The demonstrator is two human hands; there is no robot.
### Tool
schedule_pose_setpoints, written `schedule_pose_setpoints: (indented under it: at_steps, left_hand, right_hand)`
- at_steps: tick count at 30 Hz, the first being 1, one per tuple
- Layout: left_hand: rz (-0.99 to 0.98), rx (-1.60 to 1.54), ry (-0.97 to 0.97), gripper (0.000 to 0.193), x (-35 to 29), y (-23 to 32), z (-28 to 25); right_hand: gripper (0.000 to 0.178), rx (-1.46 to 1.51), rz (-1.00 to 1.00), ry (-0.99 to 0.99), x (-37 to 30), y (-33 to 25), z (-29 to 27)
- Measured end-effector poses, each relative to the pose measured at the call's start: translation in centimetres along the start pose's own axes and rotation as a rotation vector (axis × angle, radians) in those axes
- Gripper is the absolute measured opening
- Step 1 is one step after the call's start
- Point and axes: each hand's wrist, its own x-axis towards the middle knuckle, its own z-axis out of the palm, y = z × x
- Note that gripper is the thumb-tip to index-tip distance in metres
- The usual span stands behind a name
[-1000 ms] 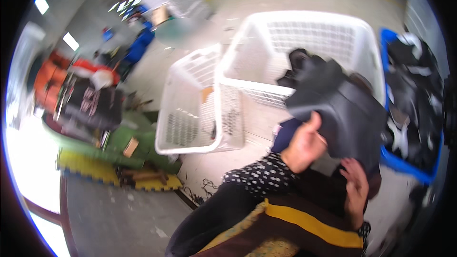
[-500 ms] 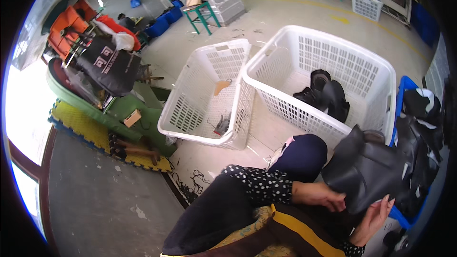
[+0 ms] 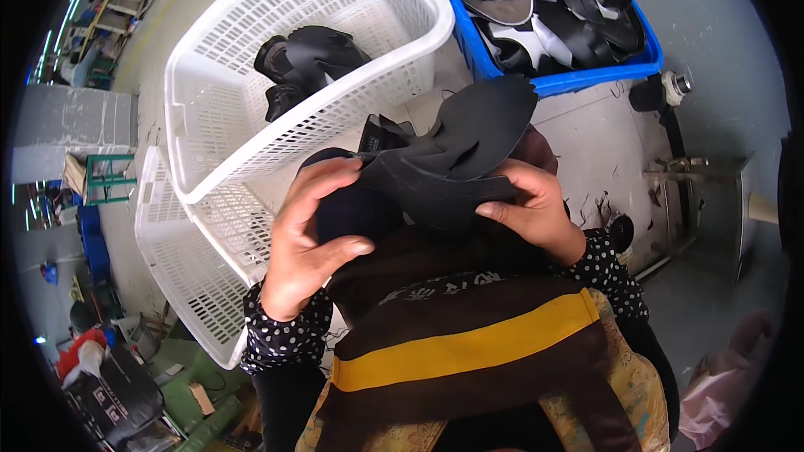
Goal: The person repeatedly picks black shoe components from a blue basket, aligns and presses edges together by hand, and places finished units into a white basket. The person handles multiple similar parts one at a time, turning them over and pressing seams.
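A black leather shoe upper [image 3: 456, 142] is held above my lap, its flaps spread upward and away from me. My right hand [image 3: 536, 208] pinches its near right edge, thumb on the leather and fingers behind. At the upper's left side my left hand [image 3: 306, 230] is open, thumb and fingers apart; its fingertips come close to the edge, and whether they touch is unclear. Behind the upper, a dark navy rounded thing [image 3: 356, 211] shows beside my left hand. A brown apron with a yellow band [image 3: 469, 335] covers my lap.
Ahead stands a white perforated basket [image 3: 310, 146] with several black shoe pieces [image 3: 314, 59] inside. Another white basket [image 3: 188, 264] is left of it. A blue crate [image 3: 578, 79] heaped with black uppers stands ahead to the right. A metal-legged stand [image 3: 703, 176] is at right.
My view has swung to the right. The shoe upper has come in front of my lap and is turned. My left hand has moved to its left side with fingers spread; my right hand grips it.
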Motion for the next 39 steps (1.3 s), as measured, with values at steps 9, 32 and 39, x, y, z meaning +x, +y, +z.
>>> schedule_pose_setpoints:
  at_steps: [9, 32, 39]
  left_hand:
    - [0.024, 0.267, 0.028, 0.061, 2.9, -1.2, 3.8]
    - [0.175, 0.068, -0.431, 0.037, -1.3, -1.6, 6.6]
    - [-0.340, -0.480, -0.053, 0.054, -0.5, -0.4, 5.4]
  right_hand:
    - [0.039, 0.053, 0.091, -0.062, -2.5, 0.7, -0.4]
    - [0.036, 0.593, 0.742, 0.010, 3.1, -6.1, -0.1]
    - [0.025, 0.191, 0.477, -0.040, 2.3, -3.8, 1.9]
